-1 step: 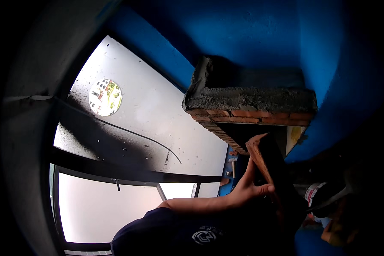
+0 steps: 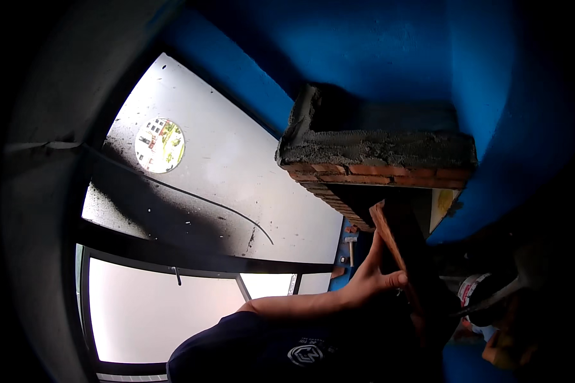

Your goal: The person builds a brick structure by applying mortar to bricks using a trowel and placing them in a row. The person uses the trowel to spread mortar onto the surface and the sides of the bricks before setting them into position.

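Note:
My left hand (image 2: 367,281) reaches in from the lower left and grips a long reddish-brown block, apparently a brick (image 2: 395,246). The thumb presses on its near face, and a finger stretches along its edge. The block is tilted, its lit orange side toward the hand and its other side in deep shadow. Its upper end is in front of the dark opening of a low brick structure (image 2: 396,173) with rough grey mortar (image 2: 377,150) on top. Right of the block, a thin grey blade-like tool (image 2: 495,300) shows dimly. My right hand cannot be made out in the dark.
Blue walls (image 2: 377,45) stand behind and right of the brickwork. On the left is a large white panel (image 2: 230,166) with a round picture and a thin dark cable (image 2: 217,205). A mallet (image 2: 351,249) lies beyond my hand. A white-and-red container (image 2: 471,288) sits at the right.
The block has turned slightly in my left hand, so its upper end looks narrower. The tip of the grey tool has shifted a little left, toward the block.

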The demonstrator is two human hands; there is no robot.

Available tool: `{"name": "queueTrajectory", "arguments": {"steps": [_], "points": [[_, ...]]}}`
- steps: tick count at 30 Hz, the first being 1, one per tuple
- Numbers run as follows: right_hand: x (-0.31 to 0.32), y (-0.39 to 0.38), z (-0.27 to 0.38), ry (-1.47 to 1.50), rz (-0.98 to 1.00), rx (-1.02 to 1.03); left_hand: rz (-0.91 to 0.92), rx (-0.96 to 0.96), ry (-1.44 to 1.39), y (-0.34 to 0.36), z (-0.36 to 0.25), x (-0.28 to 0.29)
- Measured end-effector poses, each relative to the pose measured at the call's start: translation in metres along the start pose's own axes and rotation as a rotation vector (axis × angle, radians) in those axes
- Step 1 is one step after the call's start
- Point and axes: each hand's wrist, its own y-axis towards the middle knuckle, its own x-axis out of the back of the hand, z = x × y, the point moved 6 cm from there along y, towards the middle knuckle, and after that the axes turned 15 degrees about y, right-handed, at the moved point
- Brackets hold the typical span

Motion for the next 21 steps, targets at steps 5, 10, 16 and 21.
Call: {"name": "queueTrajectory", "arguments": {"steps": [5,10,16,21], "points": [[-0.031,0.0,-0.054,-0.104,0.186,-0.254,-0.146,0.042,-0.139,0.003,0.001,0.04],[-0.056,0.021,-0.076,0.073,0.292,-0.606,-0.331,-0.196,0.186,0.008,-0.065,0.128],[-0.007,0.024,-0.121,0.017,0.319,-0.489,-0.393,-0.272,0.725,0.049,-0.135,0.295],[0.019,-0.006,-0.133,-0.104,-0.01,-0.005,-0.519,0.062,0.897,0.121,-0.134,0.346]]}}
